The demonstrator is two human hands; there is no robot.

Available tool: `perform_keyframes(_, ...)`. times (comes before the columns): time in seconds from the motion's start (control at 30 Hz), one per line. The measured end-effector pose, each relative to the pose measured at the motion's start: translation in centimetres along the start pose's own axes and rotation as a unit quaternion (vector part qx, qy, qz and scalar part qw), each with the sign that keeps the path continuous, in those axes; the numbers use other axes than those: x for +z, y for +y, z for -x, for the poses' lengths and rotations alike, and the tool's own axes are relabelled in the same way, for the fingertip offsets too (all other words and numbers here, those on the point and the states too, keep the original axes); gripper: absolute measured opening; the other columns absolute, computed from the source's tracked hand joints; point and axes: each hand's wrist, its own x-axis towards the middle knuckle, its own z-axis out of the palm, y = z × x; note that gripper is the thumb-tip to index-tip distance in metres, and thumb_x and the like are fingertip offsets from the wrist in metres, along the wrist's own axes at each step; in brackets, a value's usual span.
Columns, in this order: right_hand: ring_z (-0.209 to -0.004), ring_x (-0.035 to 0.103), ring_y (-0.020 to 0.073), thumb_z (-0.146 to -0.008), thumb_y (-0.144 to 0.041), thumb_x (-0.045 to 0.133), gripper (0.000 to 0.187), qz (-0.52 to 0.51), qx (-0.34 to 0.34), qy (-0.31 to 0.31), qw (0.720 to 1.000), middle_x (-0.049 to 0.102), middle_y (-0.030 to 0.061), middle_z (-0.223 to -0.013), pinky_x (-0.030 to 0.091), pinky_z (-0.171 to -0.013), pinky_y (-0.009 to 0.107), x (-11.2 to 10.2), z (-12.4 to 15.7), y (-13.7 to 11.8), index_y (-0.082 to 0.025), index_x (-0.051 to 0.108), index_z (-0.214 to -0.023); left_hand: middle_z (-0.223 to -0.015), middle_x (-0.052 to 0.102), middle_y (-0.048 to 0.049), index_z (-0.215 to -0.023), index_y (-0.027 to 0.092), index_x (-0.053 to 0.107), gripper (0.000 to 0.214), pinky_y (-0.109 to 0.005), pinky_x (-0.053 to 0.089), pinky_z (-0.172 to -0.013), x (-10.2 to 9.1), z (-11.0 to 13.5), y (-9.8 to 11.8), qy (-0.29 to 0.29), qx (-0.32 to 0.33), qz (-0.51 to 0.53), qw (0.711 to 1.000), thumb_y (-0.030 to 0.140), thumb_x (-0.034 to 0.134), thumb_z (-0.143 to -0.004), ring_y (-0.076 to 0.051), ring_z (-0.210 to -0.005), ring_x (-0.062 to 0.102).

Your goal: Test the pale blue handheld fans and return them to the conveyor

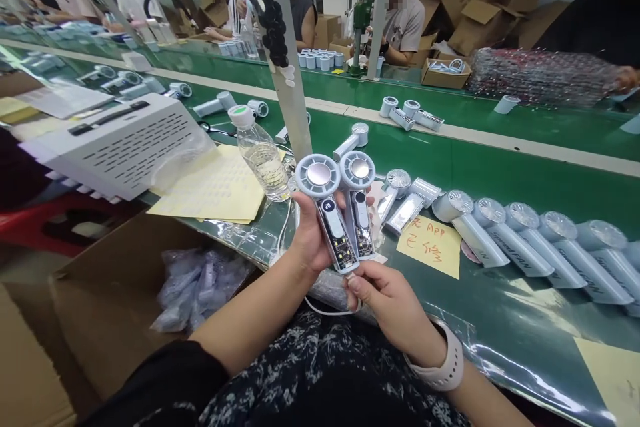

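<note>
Two light-blue handheld fans are gripped side by side in my left hand (pixel 311 235). The nearer fan (pixel 320 177) has a lit round display reading about 20 and a see-through handle over a circuit board. Beside it, the second fan (pixel 359 170) leans right, its display dark. At the foot of the nearer fan, my right hand (pixel 383 293) pinches the plug of a white charging cable (pixel 330 312). The plug meets the handle's end; whether it is fully in, I cannot tell. My right wrist wears a pale watch strap (pixel 445 357).
A row of fans (pixel 525 217) lies on the green bench to the right, near a handwritten yellow note (pixel 430 247). A water bottle (pixel 260 153), yellow sheets (pixel 225 180) and a slatted metal box (pixel 135 140) stand left. An open carton (pixel 110 280) sits below. People work across the conveyor.
</note>
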Motion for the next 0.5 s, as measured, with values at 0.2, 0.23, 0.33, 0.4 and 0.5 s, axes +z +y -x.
perform_keyframes(0.2,-0.034,0.038,0.0102,-0.092,-0.065,0.056,0.045,-0.109,0.016,0.049,0.993,0.037,-0.0116,-0.041,0.033,-0.044,0.025,1.9,0.3,1.1,-0.023,0.053,-0.076,-0.111,0.075,-0.007,-0.066,0.019,0.06,0.068,-0.047,0.058,-0.093,0.0,-0.2,-0.7,0.013,0.044,-0.017,0.999,0.085,0.072,-0.056,-0.036,-0.122,0.064)
perform_keyframes(0.23,-0.036,0.04,0.0107,-0.094,-0.064,0.054,0.044,-0.096,0.015,0.055,0.994,0.039,-0.0106,-0.042,0.034,-0.045,0.025,1.9,0.3,1.0,-0.023,0.053,-0.076,-0.111,0.075,-0.007,-0.067,0.019,0.06,0.067,-0.047,0.058,-0.093,0.0,-0.2,-0.8,0.014,0.048,-0.018,0.999,0.085,0.072,-0.057,-0.037,-0.123,0.063)
perform_keyframes(0.33,-0.058,0.055,0.0159,-0.095,-0.059,0.055,0.042,0.006,-0.011,0.054,0.998,0.058,-0.0009,-0.061,0.043,-0.059,0.029,1.0,0.2,0.6,-0.022,0.059,-0.076,-0.112,0.074,-0.0072,-0.067,0.02,0.06,0.067,-0.048,0.059,-0.092,0.0,-0.1,-0.9,0.019,0.056,-0.019,0.998,0.085,0.07,-0.058,-0.037,-0.124,0.062)
perform_keyframes(0.4,-0.071,0.057,0.0192,-0.095,-0.055,0.055,0.039,0.071,-0.034,0.05,0.996,0.064,0.0031,-0.075,0.043,-0.066,0.031,0.5,0.2,0.4,-0.021,0.064,-0.077,-0.113,0.074,-0.0061,-0.066,0.02,0.059,0.067,-0.047,0.059,-0.09,0.1,0.1,-0.8,0.019,0.051,-0.007,0.998,0.086,0.069,-0.059,-0.037,-0.123,0.063)
perform_keyframes(0.5,-0.077,0.058,0.022,-0.096,-0.05,0.053,0.035,0.098,-0.064,0.046,0.992,0.066,0.0042,-0.083,0.044,-0.071,0.033,0.3,0.4,0.4,-0.023,0.067,-0.08,-0.112,0.074,-0.0018,-0.067,0.021,0.061,0.064,-0.04,0.059,-0.087,0.3,0.4,-0.5,0.01,0.019,0.026,0.999,0.084,0.065,-0.065,-0.033,-0.118,0.067)
